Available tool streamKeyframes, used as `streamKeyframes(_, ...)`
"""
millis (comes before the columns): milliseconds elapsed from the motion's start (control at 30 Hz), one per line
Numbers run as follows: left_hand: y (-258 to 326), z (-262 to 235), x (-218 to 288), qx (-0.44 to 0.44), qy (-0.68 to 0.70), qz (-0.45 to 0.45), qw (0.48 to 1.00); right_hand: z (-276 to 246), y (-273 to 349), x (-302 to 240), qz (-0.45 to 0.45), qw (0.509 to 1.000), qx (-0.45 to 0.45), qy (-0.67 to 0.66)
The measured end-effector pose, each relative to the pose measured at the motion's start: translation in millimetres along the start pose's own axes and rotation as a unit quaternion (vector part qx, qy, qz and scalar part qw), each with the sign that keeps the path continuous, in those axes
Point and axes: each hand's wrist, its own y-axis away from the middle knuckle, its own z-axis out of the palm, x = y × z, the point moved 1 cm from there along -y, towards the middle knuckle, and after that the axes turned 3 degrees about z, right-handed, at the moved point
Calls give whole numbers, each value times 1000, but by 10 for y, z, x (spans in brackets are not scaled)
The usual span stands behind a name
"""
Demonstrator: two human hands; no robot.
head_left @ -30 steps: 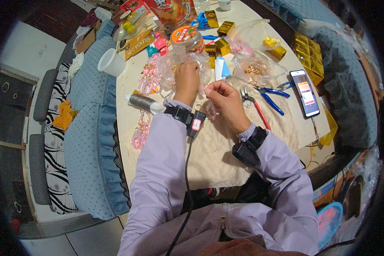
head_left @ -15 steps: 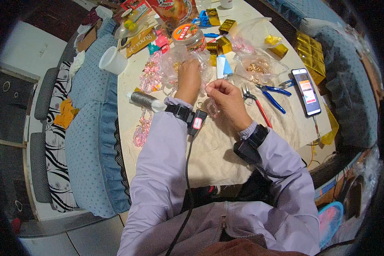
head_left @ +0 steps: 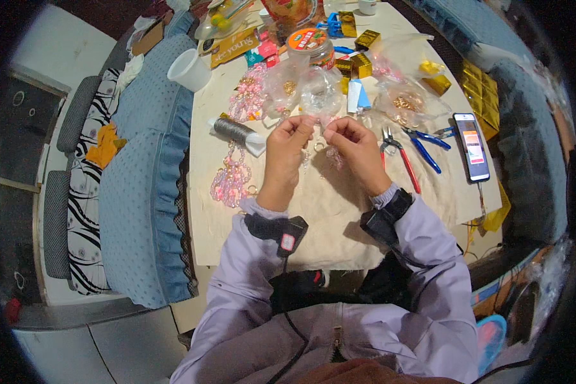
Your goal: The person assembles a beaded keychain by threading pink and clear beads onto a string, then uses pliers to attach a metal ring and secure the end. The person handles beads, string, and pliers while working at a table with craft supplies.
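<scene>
My left hand (head_left: pixel 285 160) and my right hand (head_left: pixel 358 150) meet fingertip to fingertip over the cloth, each closed in a pinch. A pink bead strand (head_left: pixel 335 157) hangs beneath my right fingers. Something thin and beaded dangles beside my left fingers; what their tips grip is too small to make out. A gold ring (head_left: pixel 319 147) lies between the hands. Just beyond are a clear bag (head_left: pixel 321 96) of small pale pieces and another bag (head_left: pixel 281 86) with gold bits. Pink bead strands (head_left: pixel 232 179) and a grey thread spool (head_left: pixel 233 131) lie left of my left hand.
Red-handled pliers (head_left: pixel 408 168) and blue-handled pliers (head_left: pixel 427 153) rest right of my right hand, near a phone (head_left: pixel 471 148). A bag of gold rings (head_left: pixel 403 105), gold boxes (head_left: pixel 361 65), a round jar (head_left: pixel 310 48) and a white cup (head_left: pixel 189 70) stand farther back.
My left hand has come back from the plastic bag toward me and now pinches beside my right fingertips. My right hand stays pinched. The whole view has shifted slightly.
</scene>
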Motion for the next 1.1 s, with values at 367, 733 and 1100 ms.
streamKeyframes(367,96,42,-172,2,89,18,996,9,7,35,10,999,-20,32)
streamKeyframes(733,122,47,-113,-14,69,18,997,30,9,28,10,998,-43,44)
streamKeyframes(1100,155,77,-192,-43,97,10,994,-10,-33,86,40,999,-15,-10)
